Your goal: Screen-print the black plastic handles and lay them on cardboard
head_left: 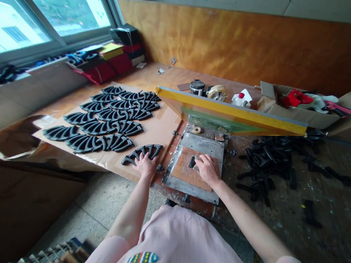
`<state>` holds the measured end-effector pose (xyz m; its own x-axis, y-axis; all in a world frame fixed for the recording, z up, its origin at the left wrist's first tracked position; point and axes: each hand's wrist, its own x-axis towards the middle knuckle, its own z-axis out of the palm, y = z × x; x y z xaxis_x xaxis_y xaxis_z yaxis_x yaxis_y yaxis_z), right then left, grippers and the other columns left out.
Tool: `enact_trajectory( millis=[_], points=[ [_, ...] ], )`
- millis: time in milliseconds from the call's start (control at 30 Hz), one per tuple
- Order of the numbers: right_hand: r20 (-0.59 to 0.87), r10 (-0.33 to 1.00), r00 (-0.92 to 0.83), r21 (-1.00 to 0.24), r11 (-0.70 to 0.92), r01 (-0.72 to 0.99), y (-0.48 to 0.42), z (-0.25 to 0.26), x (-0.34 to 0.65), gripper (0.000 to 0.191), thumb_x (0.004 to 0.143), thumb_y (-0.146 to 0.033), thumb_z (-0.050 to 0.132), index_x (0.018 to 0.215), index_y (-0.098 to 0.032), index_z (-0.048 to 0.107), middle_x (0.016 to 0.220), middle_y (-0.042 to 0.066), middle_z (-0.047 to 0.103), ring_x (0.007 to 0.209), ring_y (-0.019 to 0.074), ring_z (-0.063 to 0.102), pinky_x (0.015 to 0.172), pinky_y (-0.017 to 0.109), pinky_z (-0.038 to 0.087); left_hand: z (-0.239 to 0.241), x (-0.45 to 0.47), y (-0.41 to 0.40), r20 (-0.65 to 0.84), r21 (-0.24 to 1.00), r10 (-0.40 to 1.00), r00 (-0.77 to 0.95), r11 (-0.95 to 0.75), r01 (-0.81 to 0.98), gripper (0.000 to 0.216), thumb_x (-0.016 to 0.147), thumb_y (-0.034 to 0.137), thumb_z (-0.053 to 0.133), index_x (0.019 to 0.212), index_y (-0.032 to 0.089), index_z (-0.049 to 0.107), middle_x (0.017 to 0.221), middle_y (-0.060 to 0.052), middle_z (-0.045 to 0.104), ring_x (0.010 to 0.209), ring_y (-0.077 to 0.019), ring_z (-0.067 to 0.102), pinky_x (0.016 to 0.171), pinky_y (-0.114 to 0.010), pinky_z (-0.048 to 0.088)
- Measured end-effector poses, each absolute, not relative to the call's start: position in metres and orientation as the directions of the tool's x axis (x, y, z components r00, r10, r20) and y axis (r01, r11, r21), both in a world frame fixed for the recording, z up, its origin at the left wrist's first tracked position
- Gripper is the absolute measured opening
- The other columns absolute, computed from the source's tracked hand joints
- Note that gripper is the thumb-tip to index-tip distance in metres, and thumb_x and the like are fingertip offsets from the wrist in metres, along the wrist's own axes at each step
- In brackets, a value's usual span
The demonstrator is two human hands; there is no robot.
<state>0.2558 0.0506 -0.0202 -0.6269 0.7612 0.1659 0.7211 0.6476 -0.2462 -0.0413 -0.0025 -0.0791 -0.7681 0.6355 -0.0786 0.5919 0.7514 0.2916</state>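
Here, frame [233,109]: is standing tilted between plate [193,141] and bottle [240,99].
Box [310,118]: is holding red stuff [295,97].
Left hand [146,164]: fingers are touching a black fan [153,150] on cardboard [163,124], grip unclear.
Right hand [208,170]: fingers are touching a piece [191,162] on the board [183,175], grip unclear.

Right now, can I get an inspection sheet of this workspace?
Surface: cardboard sheet beside a metal plate bearing a brown board.
Job's things: black parts fanned in rows on the cardboard sheet; one black piece over the brown board; loose heap right.
Clutter: red-capped bottle, tape roll, open carton.
Hands: left hand on the nearest fan; right hand at the black piece, grip unclear.
Cables: dark line at right, perhaps a cord.
Surroundings: window left, wooden panel behind.
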Motion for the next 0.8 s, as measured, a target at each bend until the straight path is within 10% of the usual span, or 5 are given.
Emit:
enact_trajectory(
  millis=[167,333,533,800],
  points=[
    [0.173,0.635,-0.753,-0.304,0.761,0.573,0.04,-0.031,0.246,0.061,0.09,-0.043,0.059,0.143,-0.016,0.046,0.151,0.015,0.041,0.143,0.0298,0.031,0.115,0.053,0.027,-0.073,-0.042,-0.024,-0.058,0.28,0.657,-0.752,0.733,0.619,0.061,0.078,0.067,0.05,0.124,0.03,0.065,0.149,-0.007,0.045,0.134,-0.0408,0.033,0.105,-0.058,0.028],
    [0.154,0.564,-0.811,-0.572,0.72,0.392,0.026,-0.024,0.262,0.034,0.093,-0.038,0.055,0.12,-0.022,0.068,0.119,0.008,0.07,0.117,0.0226,0.062,0.106,0.041,0.046,-0.062,-0.063,-0.038,0.041,0.281,0.674,-0.738,0.701,0.656,0.057,0.079,0.066,0.052,0.123,0.033,0.065,0.147,-0.006,0.048,0.132,-0.0408,0.036,0.102,-0.056,0.032],
    [0.047,0.913,-0.406,-0.802,0.276,0.53,0.04,-0.002,0.291,0.03,0.092,-0.044,0.048,0.099,-0.033,0.074,0.099,0.005,0.076,0.097,0.027,0.071,0.086,0.041,0.058,-0.034,-0.108,0.032,0.199,0.25,0.732,-0.652,0.606,0.756,0.058,0.08,0.064,0.055,0.125,0.029,0.065,0.147,-0.006,0.048,0.132,-0.0377,0.036,0.103,-0.052,0.032],
    [-0.155,0.988,-0.026,-0.809,-0.111,0.577,0.043,-0.013,0.279,0.034,0.076,-0.064,0.049,0.088,-0.045,0.075,0.085,0.005,0.076,0.087,0.0342,0.072,0.081,0.048,0.06,-0.02,-0.132,0.216,0.148,0.323,0.933,-0.327,0.267,0.908,0.054,0.076,0.064,0.061,0.119,0.032,0.068,0.148,-0.005,0.047,0.135,-0.0389,0.033,0.105,-0.054,0.029]
  ],
)
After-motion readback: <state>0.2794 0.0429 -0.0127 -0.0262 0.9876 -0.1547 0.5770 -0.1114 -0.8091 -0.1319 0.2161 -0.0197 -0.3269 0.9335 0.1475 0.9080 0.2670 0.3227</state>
